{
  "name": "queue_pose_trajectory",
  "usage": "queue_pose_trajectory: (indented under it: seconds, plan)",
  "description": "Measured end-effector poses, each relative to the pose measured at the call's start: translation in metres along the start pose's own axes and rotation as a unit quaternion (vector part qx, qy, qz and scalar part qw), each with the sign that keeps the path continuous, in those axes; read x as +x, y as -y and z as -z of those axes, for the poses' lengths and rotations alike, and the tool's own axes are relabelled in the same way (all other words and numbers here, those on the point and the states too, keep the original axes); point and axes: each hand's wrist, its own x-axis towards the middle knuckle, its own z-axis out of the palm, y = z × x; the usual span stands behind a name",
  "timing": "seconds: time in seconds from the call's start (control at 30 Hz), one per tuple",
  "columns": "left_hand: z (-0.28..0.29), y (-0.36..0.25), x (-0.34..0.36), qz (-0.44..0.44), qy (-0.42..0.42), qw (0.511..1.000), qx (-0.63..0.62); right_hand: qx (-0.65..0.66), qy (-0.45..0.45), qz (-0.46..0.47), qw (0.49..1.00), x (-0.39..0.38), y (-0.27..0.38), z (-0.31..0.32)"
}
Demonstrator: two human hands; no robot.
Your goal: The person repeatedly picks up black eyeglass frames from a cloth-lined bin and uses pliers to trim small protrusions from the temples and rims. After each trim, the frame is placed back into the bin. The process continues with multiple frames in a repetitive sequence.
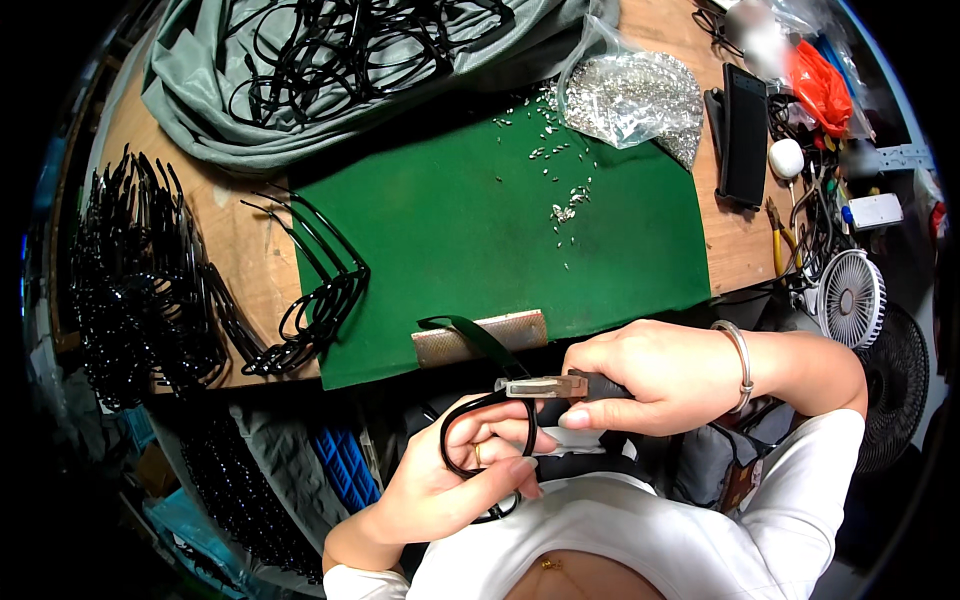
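My left hand [440, 490] is closed around a black eyeglass frame [445, 440], its fingers passing behind and through one rim. A dark temple arm sticks up from the frame toward the table's near edge. My right hand [660, 375] grips pliers [545, 387] by their dark handles, and the metal jaws meet the frame at the upper corner of the rim. Whether the jaws are clamped on a small part there, I cannot tell. Just beyond lies a textured metal-like strip [450, 347] on the edge of the green mat [430, 230].
Small silvery pieces [565, 212] lie scattered below a clear bag [630, 95] full of them. Black frames are stacked at left [145, 290], lined up on the mat's left edge [335, 295], and heaped on grey cloth [180, 90]. Yellow-handled pliers [778, 245] and a white fan [850, 298] are at right.
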Motion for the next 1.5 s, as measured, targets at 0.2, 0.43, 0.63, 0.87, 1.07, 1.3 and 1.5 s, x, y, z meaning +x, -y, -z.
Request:
queue_pose_trajectory:
  seconds: [0.2,0.43,0.63,0.87,1.07,1.3,1.5]
  plan:
    - [0.001,0.010,0.000,-0.025,0.032,0.999,0.013,-0.172,-0.135,-0.003,0.976,-0.001,-0.001,-0.016]
    - [-0.005,-0.001,0.003,-0.010,0.045,0.999,0.014,-0.011,0.021,-0.052,0.998,-0.006,0.001,0.017]
    - [-0.003,-0.001,0.009,-0.026,0.064,0.998,-0.009,-0.092,-0.221,-0.007,0.971,0.022,-0.052,0.004]
    - [0.014,-0.018,0.012,-0.210,-0.130,0.935,0.253,-0.051,-0.279,-0.036,0.958,0.028,-0.049,-0.005]
    - [0.062,-0.050,0.026,-0.285,-0.264,0.771,0.504,-0.103,-0.267,-0.009,0.958,0.032,-0.046,-0.007]
    - [0.102,-0.049,0.039,-0.217,-0.327,0.438,0.809,-0.057,-0.275,0.050,0.958,0.039,-0.037,-0.004]
    - [0.081,-0.097,0.069,-0.437,-0.239,0.520,0.694,-0.019,-0.305,-0.002,0.952,0.023,-0.048,-0.002]
